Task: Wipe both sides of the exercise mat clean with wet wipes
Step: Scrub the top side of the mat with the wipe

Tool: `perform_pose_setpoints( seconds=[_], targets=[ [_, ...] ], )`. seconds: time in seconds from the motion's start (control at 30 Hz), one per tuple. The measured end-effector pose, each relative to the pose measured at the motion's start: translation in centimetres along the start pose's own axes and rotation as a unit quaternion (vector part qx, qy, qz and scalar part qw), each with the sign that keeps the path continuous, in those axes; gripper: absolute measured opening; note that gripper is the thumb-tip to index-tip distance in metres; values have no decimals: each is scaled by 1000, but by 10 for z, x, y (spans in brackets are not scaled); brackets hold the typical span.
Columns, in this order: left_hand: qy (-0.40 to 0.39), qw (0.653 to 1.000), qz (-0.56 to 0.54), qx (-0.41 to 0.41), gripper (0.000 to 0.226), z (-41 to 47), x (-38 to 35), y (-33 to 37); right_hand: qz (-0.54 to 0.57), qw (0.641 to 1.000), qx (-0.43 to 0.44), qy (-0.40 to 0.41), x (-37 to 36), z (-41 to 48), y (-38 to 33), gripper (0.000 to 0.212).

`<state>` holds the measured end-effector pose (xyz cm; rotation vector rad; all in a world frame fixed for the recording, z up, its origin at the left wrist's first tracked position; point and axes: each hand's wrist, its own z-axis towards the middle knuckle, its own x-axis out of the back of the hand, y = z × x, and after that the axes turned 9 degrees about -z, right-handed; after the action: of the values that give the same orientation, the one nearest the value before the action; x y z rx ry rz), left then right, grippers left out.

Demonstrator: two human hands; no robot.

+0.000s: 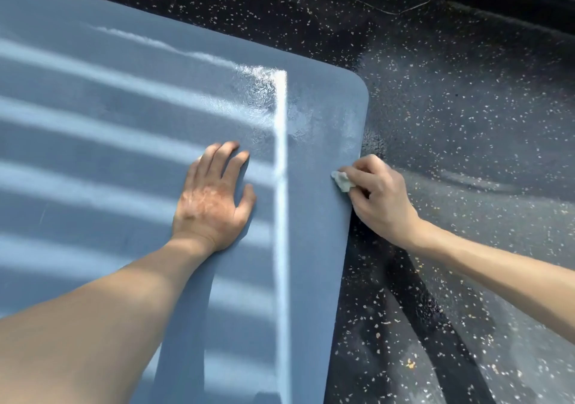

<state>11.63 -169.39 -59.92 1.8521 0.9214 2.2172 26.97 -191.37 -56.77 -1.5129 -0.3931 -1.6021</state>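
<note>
While at mat (314, 232) edge, crumpled wipe (342, 180)

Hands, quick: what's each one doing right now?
Left hand: open, pressed flat on the mat.
Right hand: closed on a wet wipe at the mat's edge.

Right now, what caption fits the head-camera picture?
Left hand presses the blue exercise mat; right hand holds a wet wipe at its edge.
</note>
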Motion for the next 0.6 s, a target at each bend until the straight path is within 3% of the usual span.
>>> perform_pose_setpoints(
  seconds=[0.2, 0.33, 0.53, 0.6],
  targets=[
    [0, 1000, -2, -2, 54, 1, 2, 1, 69, 986, 65, -138, 18, -66, -23, 22],
    [-7, 1000, 4, -10, 55, 0, 1, 1, 8, 999, 4, -36, 10, -27, -5, 15],
    [-4, 999, 19, -33, 57, -1, 0, -2, 74, 985, 76, -133, 13, -113, -50, 22],
    [-10, 998, 39, -44, 58, -4, -3, -2, 57, 995, 31, -78, 8, -103, -46, 17]
  ],
)
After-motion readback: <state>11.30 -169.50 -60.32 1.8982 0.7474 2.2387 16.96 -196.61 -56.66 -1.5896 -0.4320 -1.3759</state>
